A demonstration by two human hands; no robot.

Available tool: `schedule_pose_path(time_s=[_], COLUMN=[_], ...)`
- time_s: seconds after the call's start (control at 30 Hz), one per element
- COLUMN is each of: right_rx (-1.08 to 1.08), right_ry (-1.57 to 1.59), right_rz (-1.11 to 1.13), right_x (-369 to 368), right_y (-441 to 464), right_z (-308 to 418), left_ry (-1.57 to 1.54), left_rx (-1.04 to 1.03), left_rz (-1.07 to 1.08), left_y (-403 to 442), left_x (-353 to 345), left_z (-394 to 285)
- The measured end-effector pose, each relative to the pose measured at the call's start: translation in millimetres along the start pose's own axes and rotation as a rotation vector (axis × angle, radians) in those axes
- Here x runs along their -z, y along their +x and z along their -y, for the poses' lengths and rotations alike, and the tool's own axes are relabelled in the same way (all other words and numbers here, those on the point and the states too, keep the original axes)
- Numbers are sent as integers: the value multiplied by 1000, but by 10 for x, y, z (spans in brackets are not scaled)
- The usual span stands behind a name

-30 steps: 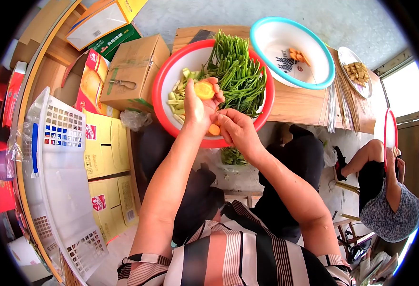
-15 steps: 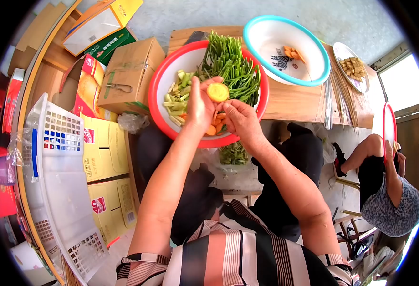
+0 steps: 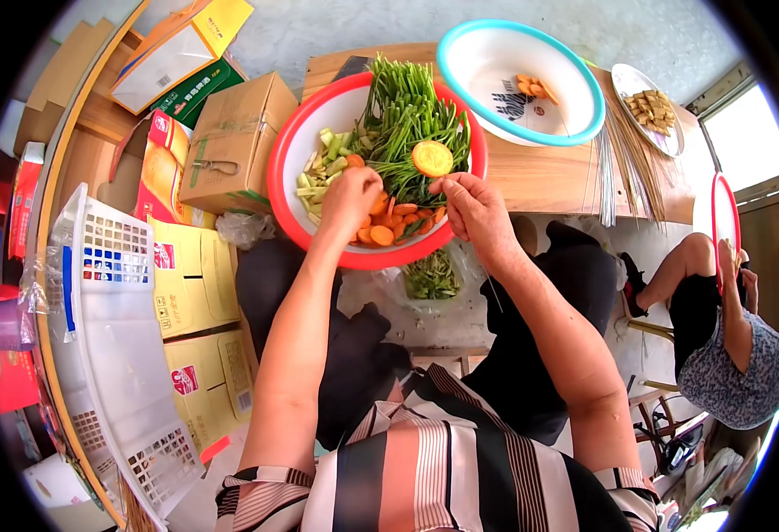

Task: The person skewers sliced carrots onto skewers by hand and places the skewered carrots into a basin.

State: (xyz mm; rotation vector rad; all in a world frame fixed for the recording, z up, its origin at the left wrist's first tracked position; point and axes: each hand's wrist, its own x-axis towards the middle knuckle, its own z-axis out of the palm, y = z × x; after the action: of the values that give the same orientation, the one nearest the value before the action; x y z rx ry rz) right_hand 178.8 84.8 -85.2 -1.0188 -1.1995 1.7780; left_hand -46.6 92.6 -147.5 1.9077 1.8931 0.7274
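My right hand (image 3: 478, 213) is closed on a thin skewer (image 3: 496, 297), whose lower end shows below the palm. Just above those fingertips is a round yellow slice (image 3: 432, 159), apparently on the skewer's tip. My left hand (image 3: 351, 202) reaches into the red-rimmed basin (image 3: 278, 191), fingers curled together at the carrot slices (image 3: 382, 234); what they pinch, if anything, is hidden. Pale green cut stalks (image 3: 312, 188) lie at the basin's left, and a bundle of long green stems (image 3: 407, 106) fills its back and right.
On the wooden table (image 3: 549, 182) are a blue-rimmed basin (image 3: 576, 124) with some orange slices, loose skewers (image 3: 624, 168) and a plate of brown pieces (image 3: 653, 113). Cardboard boxes (image 3: 230, 146) and a white plastic crate (image 3: 110, 328) stand left. Another person (image 3: 731, 363) sits at right.
My left hand has moved away from the yellow slice and down to the carrot slices. My right hand has shifted slightly right with the skewer, and the slice has moved right too.
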Motion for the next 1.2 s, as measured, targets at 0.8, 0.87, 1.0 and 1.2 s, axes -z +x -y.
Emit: schedule_pose_path(time_s=[0.8, 0.87, 1.0, 1.2], right_rx=[-14, -8, -70, -72], right_ry=[1, -6, -55, -212], right_rz=[131, 166, 175, 169], right_x=[-115, -147, -217, -255], right_y=[-150, -159, -157, -171], right_z=[51, 55, 25, -14], left_ry=[-1549, -1684, -1860, -1947], left_rx=[303, 334, 327, 310], left_rz=[161, 96, 7, -76], left_y=[71, 121, 170, 187], left_x=[280, 269, 198, 144], left_z=[-232, -212, -92, -149])
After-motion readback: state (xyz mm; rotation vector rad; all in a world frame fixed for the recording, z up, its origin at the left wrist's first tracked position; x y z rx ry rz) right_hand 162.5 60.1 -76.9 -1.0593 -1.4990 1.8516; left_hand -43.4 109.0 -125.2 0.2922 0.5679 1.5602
